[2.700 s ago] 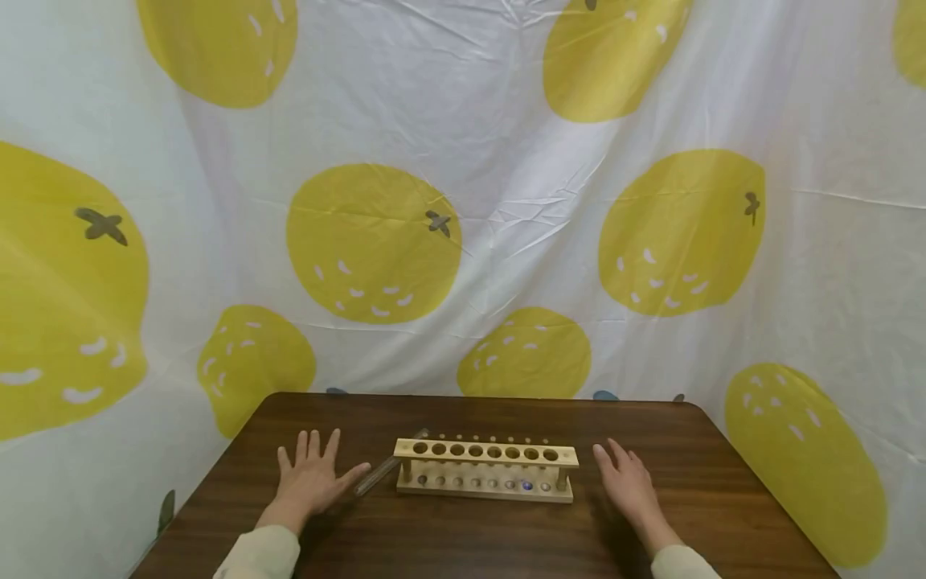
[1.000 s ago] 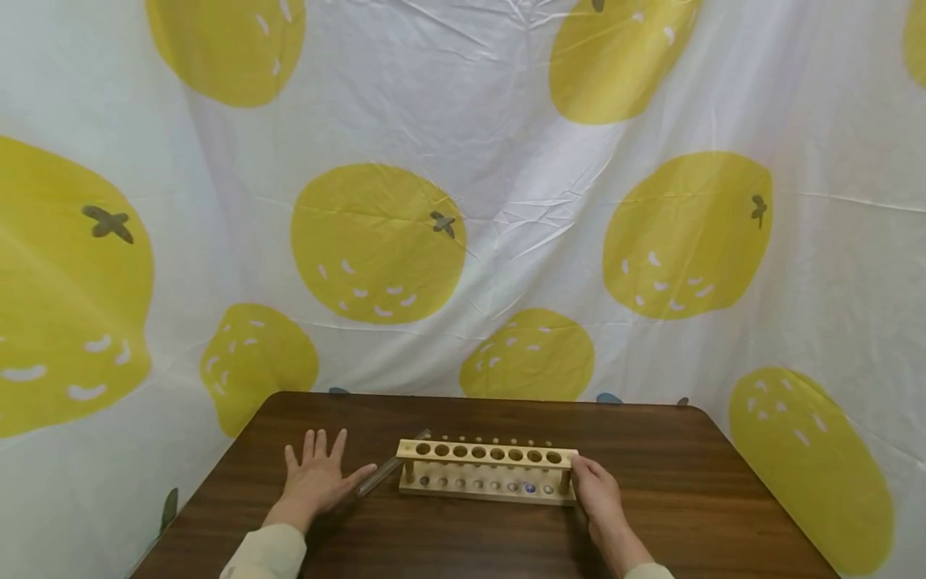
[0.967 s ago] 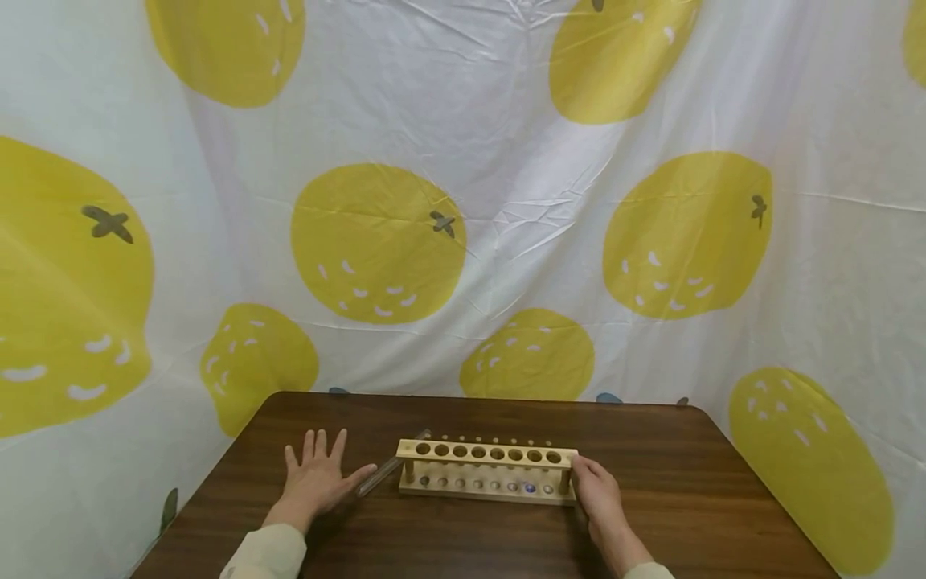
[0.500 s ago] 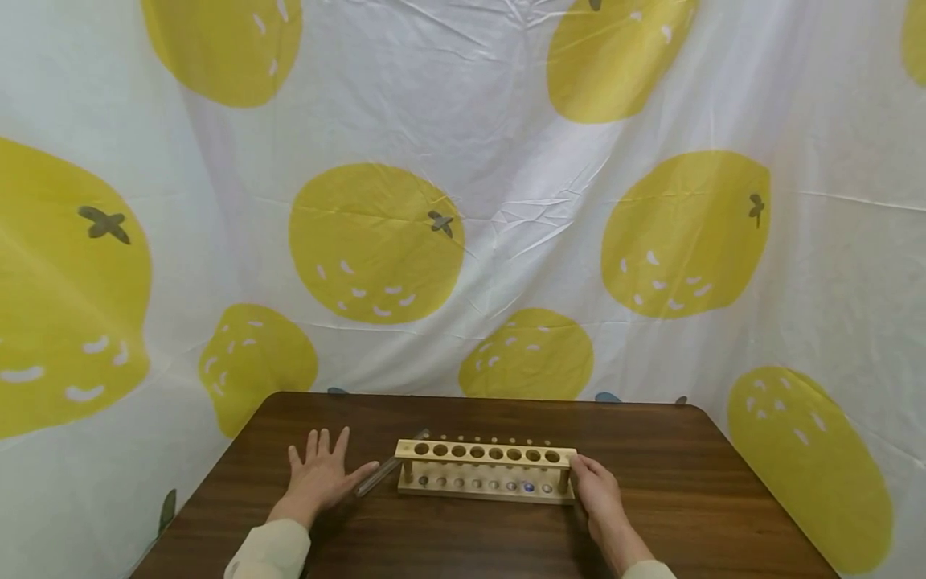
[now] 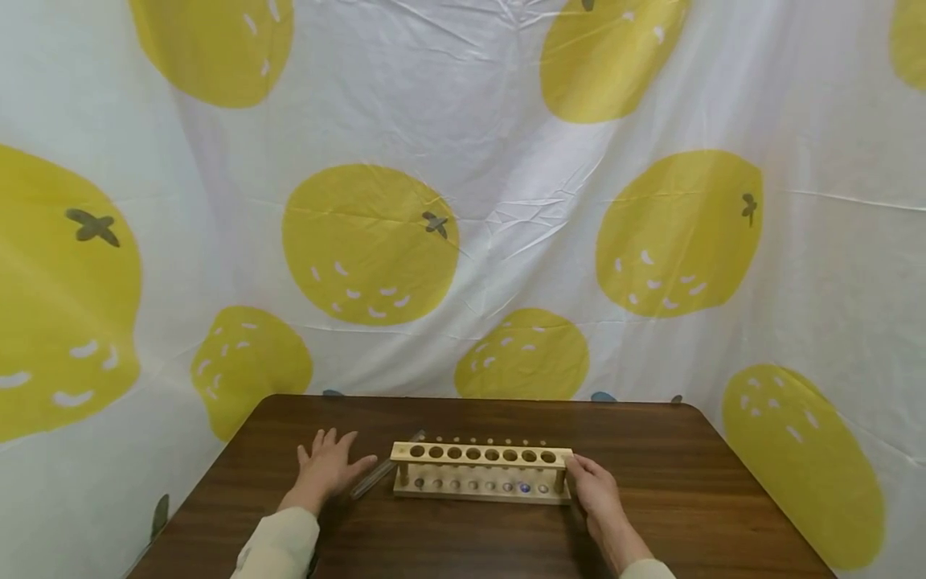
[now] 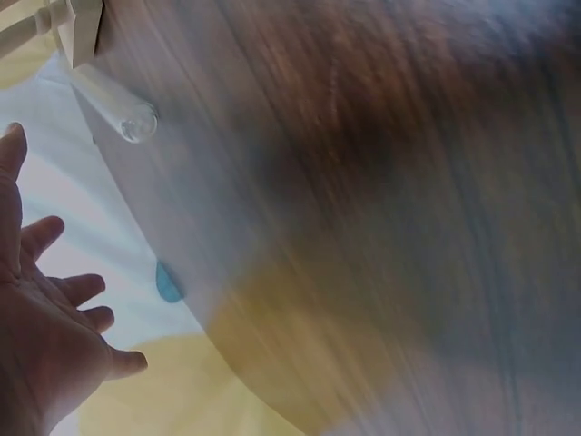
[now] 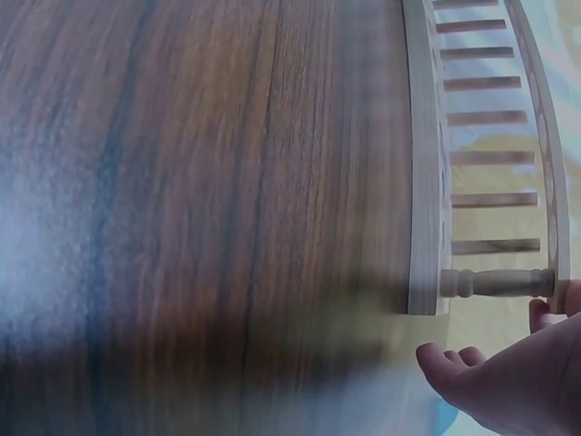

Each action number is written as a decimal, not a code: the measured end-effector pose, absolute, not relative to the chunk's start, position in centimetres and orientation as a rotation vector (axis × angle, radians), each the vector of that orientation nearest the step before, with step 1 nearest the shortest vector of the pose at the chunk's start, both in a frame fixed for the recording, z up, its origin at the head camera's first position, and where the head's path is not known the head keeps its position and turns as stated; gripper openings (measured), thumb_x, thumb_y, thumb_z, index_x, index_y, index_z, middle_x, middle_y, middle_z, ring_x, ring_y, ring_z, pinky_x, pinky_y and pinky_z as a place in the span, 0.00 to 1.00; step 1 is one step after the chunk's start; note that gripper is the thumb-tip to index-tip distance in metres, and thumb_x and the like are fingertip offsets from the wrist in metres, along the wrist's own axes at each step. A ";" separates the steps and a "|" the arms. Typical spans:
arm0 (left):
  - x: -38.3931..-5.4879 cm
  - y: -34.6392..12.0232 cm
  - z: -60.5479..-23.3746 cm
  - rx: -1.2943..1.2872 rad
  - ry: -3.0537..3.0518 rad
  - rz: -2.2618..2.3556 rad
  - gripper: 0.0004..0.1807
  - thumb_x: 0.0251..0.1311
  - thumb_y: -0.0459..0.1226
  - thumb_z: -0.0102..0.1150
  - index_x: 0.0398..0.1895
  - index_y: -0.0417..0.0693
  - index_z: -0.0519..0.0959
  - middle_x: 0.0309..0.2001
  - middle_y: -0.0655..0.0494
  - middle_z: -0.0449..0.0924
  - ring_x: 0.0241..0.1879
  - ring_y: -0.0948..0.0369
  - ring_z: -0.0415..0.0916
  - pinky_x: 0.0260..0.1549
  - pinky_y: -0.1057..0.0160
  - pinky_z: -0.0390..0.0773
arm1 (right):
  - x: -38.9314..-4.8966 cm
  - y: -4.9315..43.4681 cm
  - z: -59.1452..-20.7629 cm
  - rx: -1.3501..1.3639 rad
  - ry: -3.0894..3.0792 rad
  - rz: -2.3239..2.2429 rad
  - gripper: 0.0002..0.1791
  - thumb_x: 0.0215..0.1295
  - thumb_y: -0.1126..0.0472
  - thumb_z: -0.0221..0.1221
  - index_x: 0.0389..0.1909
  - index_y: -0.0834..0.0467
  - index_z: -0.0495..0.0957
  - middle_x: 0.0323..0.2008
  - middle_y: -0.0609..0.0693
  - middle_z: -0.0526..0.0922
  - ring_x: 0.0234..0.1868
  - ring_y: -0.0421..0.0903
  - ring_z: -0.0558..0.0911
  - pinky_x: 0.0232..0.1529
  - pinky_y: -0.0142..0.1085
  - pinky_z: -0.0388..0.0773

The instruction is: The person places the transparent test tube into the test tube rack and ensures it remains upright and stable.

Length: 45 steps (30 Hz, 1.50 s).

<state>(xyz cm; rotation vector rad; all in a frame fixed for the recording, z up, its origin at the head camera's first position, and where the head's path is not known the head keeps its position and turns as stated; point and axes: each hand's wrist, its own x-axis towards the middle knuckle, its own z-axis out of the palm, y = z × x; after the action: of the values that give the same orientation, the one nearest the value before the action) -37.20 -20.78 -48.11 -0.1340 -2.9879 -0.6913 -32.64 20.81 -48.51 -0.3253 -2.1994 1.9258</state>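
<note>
A pale wooden test tube rack (image 5: 481, 496) stands on the table, with a row of round holes in its top board and a row of pegs behind. At its right end my right hand (image 5: 596, 490) grips the top board; the right wrist view shows fingertips at the end of the rack (image 7: 422, 182). A clear glass test tube (image 5: 372, 480) lies slanting by the rack's left end, its rounded end visible in the left wrist view as the tube (image 6: 118, 104). My left hand (image 5: 323, 469) hovers just left of the tube, fingers spread, holding nothing.
The dark wood-grain table (image 5: 463, 547) has rounded far corners. A white cloth (image 5: 506, 265) printed with yellow fruit hangs behind and beside it. A small blue-purple spot (image 5: 524, 487) shows in the rack's base near the right end.
My right hand has come in from the right and taken hold of the rack's right end. My left hand has shifted slightly right and turned, its fingers more bent. The rack stays in place.
</note>
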 end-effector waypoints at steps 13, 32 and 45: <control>-38.5 -18.5 -48.8 -0.202 -2.907 -0.650 0.30 0.66 0.51 0.61 0.64 0.42 0.74 0.69 0.28 0.59 0.71 0.31 0.47 0.63 0.25 0.41 | -32.7 20.9 -48.8 -0.361 -2.230 1.921 0.30 0.77 0.53 0.49 0.65 0.75 0.67 0.67 0.74 0.63 0.70 0.70 0.58 0.69 0.60 0.54; -39.8 -17.1 -50.9 -0.138 -2.897 -0.741 0.16 0.65 0.43 0.62 0.52 0.46 0.82 0.66 0.30 0.65 0.71 0.32 0.50 0.62 0.24 0.44 | -32.7 20.5 -48.8 -0.344 -2.164 1.937 0.27 0.76 0.56 0.51 0.62 0.77 0.68 0.65 0.74 0.66 0.68 0.70 0.61 0.69 0.58 0.55; -40.4 -16.6 -51.4 -0.155 -2.926 -0.654 0.16 0.64 0.45 0.64 0.49 0.48 0.84 0.65 0.31 0.67 0.70 0.31 0.51 0.61 0.24 0.47 | -32.6 20.8 -48.7 -0.350 -2.165 1.931 0.28 0.76 0.56 0.50 0.63 0.76 0.68 0.65 0.74 0.66 0.68 0.70 0.62 0.69 0.58 0.56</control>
<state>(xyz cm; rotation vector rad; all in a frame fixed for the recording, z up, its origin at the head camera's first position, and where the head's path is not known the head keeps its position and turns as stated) -40.44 -16.61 -51.42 -0.1547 -2.9265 -0.6535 -32.58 20.83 -48.65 -0.3499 -2.1649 1.9311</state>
